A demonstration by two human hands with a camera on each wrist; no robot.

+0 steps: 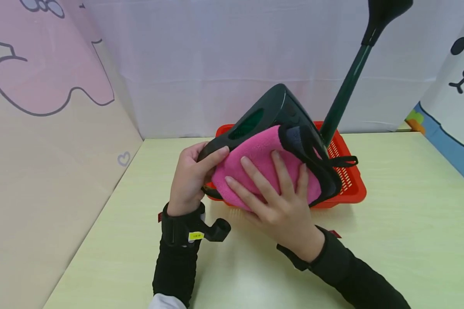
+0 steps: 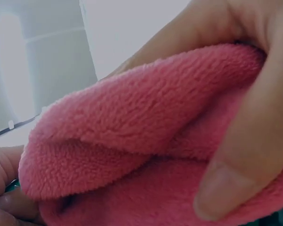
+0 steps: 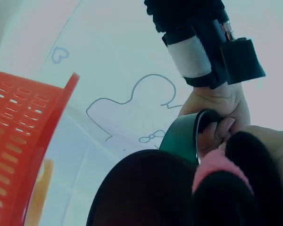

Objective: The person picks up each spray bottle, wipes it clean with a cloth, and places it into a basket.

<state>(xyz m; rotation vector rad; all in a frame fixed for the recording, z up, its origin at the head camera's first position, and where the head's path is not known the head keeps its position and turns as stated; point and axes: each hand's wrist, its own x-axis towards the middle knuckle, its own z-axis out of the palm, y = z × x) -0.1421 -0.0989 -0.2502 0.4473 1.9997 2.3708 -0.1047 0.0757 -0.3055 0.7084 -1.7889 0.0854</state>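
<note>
My left hand (image 1: 189,178) grips the rear handle of a dark green watering can (image 1: 282,105), its thumb at the edge of a folded pink cloth (image 1: 251,148) with dark trim. The can is tilted, its long spout (image 1: 348,88) rising right to a black rose (image 1: 386,15). Over the can's side, the cloth is held by my right hand (image 1: 280,206), fingers spread across it. In the left wrist view, the right thumb (image 2: 226,188) lies on the cloth's near side, so the cloth sits between thumb and fingers. The right wrist view shows the can's handle (image 3: 179,139) with left fingers curled round it.
Behind and below the can, a red slotted basket (image 1: 355,184) stands on the pale green table (image 1: 402,223). White curtain (image 1: 224,56) hangs at the back. Printed cartoon panels (image 1: 42,171) border the left and right sides.
</note>
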